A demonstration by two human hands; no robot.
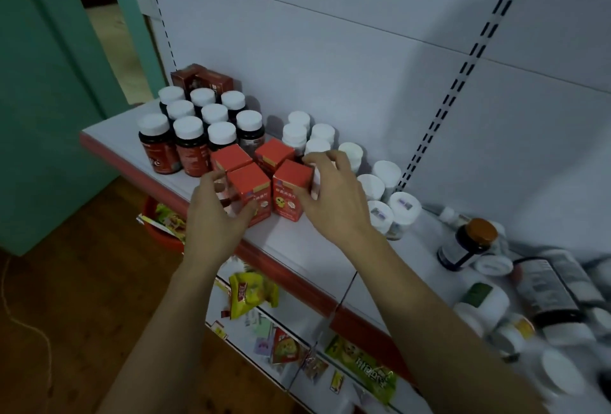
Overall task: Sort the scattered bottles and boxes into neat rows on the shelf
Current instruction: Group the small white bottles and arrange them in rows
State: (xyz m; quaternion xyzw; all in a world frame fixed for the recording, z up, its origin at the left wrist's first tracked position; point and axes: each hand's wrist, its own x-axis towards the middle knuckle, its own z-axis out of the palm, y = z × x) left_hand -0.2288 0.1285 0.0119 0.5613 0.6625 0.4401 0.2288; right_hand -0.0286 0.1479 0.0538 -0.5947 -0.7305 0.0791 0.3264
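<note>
Box-tidying step, I'd say: left hand (pixel 215 215) is curling round the left box (pixel 251 187), right hand (pixel 330 195) is pinching the right box (pixel 292 182), both sitting at the shelf (pixel 297 250) front. Next they're probably needing nudging flush, with loose bottles (pixel 545 288) waiting rightward.

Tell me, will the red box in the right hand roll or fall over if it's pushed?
It probably won't roll: the red box has flat sides. It stands taller than wide, so a high push might tip it. It looks like stiff cardboard, likely light.
</note>
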